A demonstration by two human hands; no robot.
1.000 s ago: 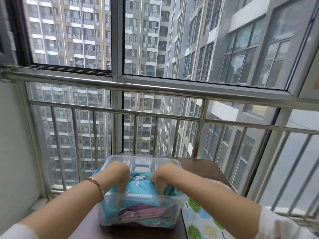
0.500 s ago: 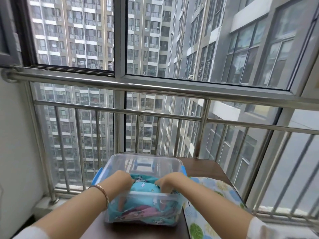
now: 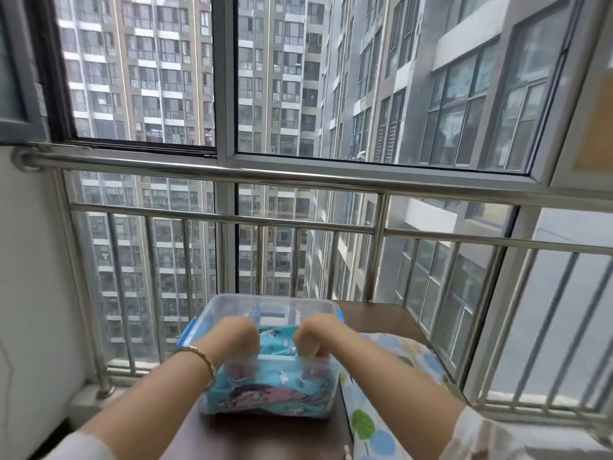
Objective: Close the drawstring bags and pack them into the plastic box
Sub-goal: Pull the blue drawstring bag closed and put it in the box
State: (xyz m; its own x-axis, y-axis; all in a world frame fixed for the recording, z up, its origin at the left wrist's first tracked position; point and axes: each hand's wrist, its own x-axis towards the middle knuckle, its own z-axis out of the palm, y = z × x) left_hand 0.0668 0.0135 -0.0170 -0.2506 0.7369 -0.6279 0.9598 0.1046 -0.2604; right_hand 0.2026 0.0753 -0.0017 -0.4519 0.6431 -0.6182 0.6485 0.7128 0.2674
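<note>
Two sets of fingers (image 3: 237,371) point straight down inside the near wall of the plastic box (image 3: 275,298). Seen blurred through the clear plastic, they look extended and pressed onto the teal drawstring bags (image 3: 277,345), not curled round anything. The left hand (image 3: 232,340) and right hand (image 3: 318,336) stand side by side, knuckles up. This is probably so the push comes down evenly and the soft heap sinks below the rim.

The bags already lie in the box and fill its lower part. Whether their cords are drawn shut cannot be seen. The box stands on the dark worktop (image 3: 381,317), near the railing (image 3: 298,224), with a leaf-printed cloth (image 3: 391,360) just beside it on the right. I judge this to be the tamping-down late in the packing, done to make room under the rim.
</note>
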